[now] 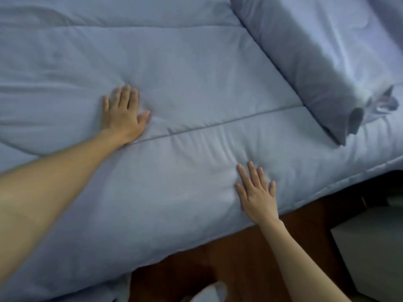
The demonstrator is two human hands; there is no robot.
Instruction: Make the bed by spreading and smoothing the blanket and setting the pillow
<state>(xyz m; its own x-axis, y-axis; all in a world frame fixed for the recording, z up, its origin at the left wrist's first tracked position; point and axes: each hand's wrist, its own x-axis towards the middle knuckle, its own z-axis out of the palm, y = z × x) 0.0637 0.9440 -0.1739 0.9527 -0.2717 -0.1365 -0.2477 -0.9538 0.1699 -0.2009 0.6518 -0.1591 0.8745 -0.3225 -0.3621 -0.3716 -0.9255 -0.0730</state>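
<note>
Bed with a dark reddish-brown wooden side frame [290, 243], covered across its whole visible top by a pale blue quilted blanket [196, 68] whose near edge hangs over the frame, and bearing one pale blue fabric pillow [316, 51] lying on the blanket at upper right.

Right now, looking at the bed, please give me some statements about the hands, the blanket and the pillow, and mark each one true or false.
1. Both hands lie flat and open on the blanket. True.
2. The left hand grips the pillow. False: it presses the blanket, well apart from the pillow.
3. The pillow lies at the upper right, on the bed. True.
4. The right hand is farther from the bed's edge than the left. False: it is near the edge.
5. The blanket is red. False: it is light blue.
</note>
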